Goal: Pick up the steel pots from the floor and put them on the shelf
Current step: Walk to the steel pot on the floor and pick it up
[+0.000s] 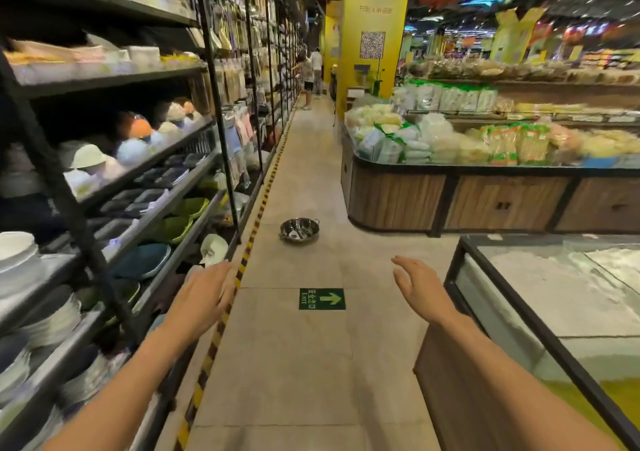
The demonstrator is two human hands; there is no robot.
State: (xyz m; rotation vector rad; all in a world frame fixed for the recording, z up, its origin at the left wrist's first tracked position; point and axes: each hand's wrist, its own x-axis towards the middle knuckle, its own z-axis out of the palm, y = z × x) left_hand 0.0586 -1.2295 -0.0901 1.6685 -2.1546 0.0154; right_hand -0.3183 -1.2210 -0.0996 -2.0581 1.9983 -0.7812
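One shiny steel pot (299, 229) with two small side handles sits upright on the tiled aisle floor, some way ahead of me. The black metal shelf (145, 229) runs along the left, loaded with bowls, plates and trays. My left hand (204, 296) is stretched forward near the shelf's edge, fingers apart and empty. My right hand (420, 288) is also held out, palm turned inward, fingers spread, holding nothing. Both hands are well short of the pot.
A yellow-black striped line (242, 270) marks the floor along the shelf foot. A wooden produce stand (450, 201) and a glass-topped freezer chest (540, 315) border the aisle on the right. A green exit sticker (322, 299) lies on the floor. Two people (311, 73) stand far down the aisle.
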